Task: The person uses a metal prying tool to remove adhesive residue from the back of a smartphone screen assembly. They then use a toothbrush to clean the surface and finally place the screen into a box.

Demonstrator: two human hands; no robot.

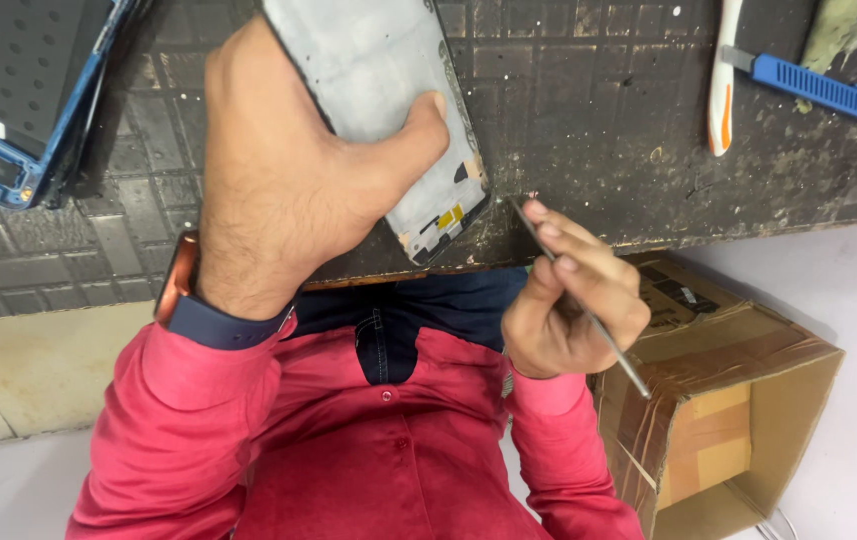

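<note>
Dark mat [589, 120]: left hand [289, 180] pins phone frame [389, 90].

Dark, grimy gridded worktop [599, 110] above pale floor [849, 290], beside a cardboard box [739, 400].

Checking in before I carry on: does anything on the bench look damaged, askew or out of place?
Yes. The phone panel under the left hand juts over the dark mat's edge, its corner scuffed with bare parts showing. The mat is gritty with debris. A blue phone frame lies stripped at the far side.
</note>
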